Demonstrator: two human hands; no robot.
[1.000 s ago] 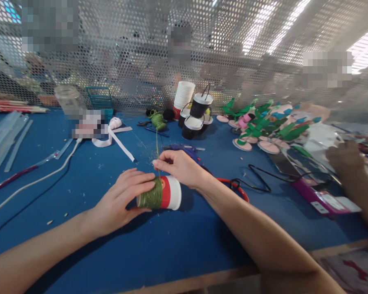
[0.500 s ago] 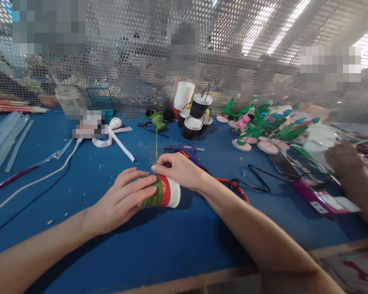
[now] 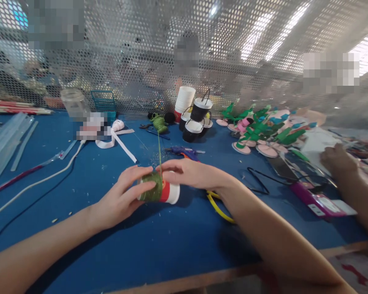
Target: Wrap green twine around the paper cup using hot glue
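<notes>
A white and red paper cup (image 3: 173, 193) lies on its side above the blue table, its base half wound with green yarn (image 3: 152, 194). My left hand (image 3: 122, 196) wraps around the yarn-covered end, fingers over the top. At the red band, my right hand (image 3: 184, 173) closes on the cup with thumb and fingers; part of the band is hidden beneath it. A taut strand runs from the cup past the right fingertips to a green yarn skein (image 3: 159, 123) farther back.
Behind my right hand lies a blue glue gun (image 3: 184, 151). White ribbon (image 3: 124, 147), black lidded cups (image 3: 192, 130) and stacked paper cups (image 3: 184, 100) stand farther back. Green craft flowers (image 3: 257, 130), a purple power strip (image 3: 315, 200) and another person's hand (image 3: 335, 161) are at right.
My right hand has shifted from pinching the yarn strand above the cup to gripping the cup's red band. My left fingers have shifted on the wound yarn.
</notes>
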